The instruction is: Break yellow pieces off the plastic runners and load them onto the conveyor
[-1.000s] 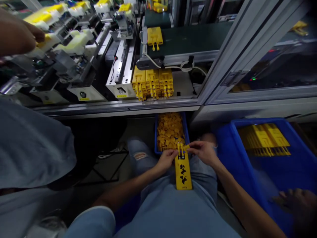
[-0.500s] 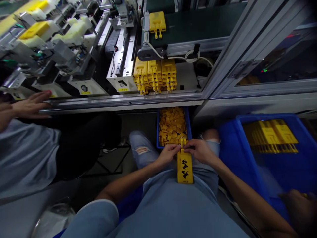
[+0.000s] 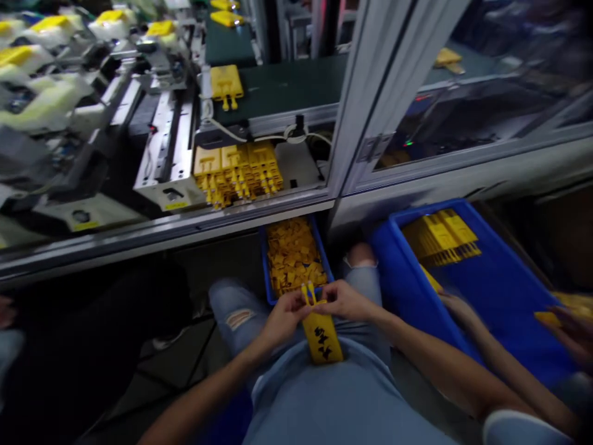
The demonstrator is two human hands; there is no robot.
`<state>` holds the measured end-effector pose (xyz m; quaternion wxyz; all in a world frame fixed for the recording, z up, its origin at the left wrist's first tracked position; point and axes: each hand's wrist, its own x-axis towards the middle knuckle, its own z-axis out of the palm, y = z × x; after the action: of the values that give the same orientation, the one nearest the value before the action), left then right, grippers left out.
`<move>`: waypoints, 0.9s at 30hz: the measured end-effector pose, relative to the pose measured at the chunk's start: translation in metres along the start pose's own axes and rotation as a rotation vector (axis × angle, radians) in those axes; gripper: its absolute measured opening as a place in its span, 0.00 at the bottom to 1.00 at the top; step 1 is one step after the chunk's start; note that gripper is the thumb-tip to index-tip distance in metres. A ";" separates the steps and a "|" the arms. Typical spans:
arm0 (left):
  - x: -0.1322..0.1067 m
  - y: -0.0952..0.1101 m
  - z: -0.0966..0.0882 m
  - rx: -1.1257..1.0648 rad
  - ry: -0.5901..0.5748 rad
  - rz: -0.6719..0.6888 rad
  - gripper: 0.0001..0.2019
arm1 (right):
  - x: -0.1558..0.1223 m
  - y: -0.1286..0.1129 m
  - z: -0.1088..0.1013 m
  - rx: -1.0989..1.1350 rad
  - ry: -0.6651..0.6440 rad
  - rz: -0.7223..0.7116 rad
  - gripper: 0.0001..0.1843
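Note:
A yellow power bank [image 3: 323,340] with black lettering lies against my body at my lap, its short cables pointing away from me. My left hand [image 3: 287,316] pinches its top end beside the cables. On the other side my right hand [image 3: 346,301] is closed at the cable end, thumb and finger together. The small parts between my fingertips are too small to make out. Just beyond my hands, a blue bin [image 3: 265,267] holds many small yellow pieces [image 3: 296,253].
Stacked yellow power banks [image 3: 238,170] sit under a green conveyor [image 3: 291,86] carrying another one [image 3: 227,83]. At right, a large blue crate [image 3: 500,296] holds rows of power banks [image 3: 442,232]; another person's hands [image 3: 463,312] reach in. Fixtures [image 3: 162,148] line the left.
My view has turned right, so the bench appears further left. Both my hands stay at the power bank's cable end. The other person's hands have come into the crate at right.

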<state>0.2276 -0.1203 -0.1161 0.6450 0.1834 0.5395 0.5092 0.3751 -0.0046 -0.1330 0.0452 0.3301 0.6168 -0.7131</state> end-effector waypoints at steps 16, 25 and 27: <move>0.009 0.013 0.007 0.711 0.449 0.496 0.12 | -0.028 -0.034 -0.005 0.074 0.401 -0.003 0.29; 0.040 0.005 0.066 1.044 -0.186 1.271 0.28 | -0.047 -0.025 -0.077 0.658 0.475 -0.202 0.28; 0.041 0.012 0.066 1.054 -0.145 1.236 0.28 | -0.059 -0.007 -0.127 0.544 0.683 -0.264 0.28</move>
<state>0.2758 -0.0600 -0.1042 0.1097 0.7598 0.4664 0.4394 0.4704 0.0920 -0.0985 -0.3403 0.4648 0.4236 -0.6991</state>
